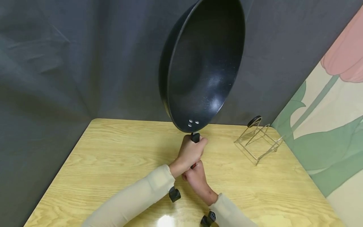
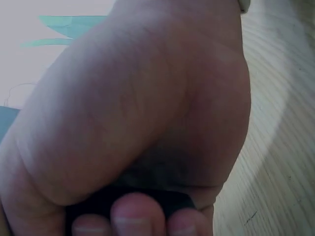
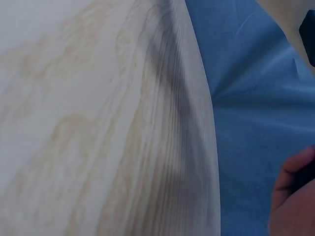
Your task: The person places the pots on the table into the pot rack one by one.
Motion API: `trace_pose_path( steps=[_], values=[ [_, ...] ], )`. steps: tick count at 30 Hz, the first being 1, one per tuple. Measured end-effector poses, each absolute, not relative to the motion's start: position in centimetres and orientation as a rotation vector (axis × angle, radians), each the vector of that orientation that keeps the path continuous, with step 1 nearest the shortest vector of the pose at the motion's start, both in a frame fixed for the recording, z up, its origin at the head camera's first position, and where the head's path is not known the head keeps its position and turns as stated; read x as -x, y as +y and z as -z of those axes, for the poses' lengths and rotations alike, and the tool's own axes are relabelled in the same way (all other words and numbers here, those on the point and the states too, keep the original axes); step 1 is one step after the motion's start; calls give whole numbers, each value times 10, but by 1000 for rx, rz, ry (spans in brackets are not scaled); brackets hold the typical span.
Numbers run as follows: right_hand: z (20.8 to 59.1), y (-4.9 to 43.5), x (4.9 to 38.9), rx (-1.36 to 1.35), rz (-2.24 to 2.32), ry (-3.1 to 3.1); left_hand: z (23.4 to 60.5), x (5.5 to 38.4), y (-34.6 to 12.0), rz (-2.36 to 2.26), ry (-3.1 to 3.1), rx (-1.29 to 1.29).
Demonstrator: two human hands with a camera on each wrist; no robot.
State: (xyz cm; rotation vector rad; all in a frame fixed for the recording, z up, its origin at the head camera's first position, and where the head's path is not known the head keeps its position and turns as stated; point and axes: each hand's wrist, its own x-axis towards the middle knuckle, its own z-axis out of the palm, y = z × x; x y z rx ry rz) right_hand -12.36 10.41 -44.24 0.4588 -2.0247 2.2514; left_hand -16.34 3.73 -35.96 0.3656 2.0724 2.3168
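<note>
A large dark wok (image 1: 204, 66) is held up above the wooden table, its bowl on its side and the hollow facing right. Three rivets mark where the handle joins the bowl. My left hand (image 1: 190, 150) grips the black handle (image 1: 195, 137) close to the bowl. Below it, my right hand (image 1: 195, 176) holds the lower end of the same handle, right up against the left hand. In the left wrist view, the left fingers (image 2: 137, 216) curl round the dark handle. Most of the handle is hidden by both hands.
On the wooden table (image 1: 119, 151), at the back right, stands a gold wire rack (image 1: 256, 142) with a round black piece (image 1: 254, 121) at its upper end. A dark grey curtain (image 1: 122, 63) hangs behind. To the right is a flower-patterned wall (image 1: 326, 148).
</note>
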Motion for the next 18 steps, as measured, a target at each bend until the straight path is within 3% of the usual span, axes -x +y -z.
trace_pose_path(
  steps=[18],
  values=[
    [445,120,124,-532,-1960,-2004,364,166,58,-2149,2186,-625]
  ],
)
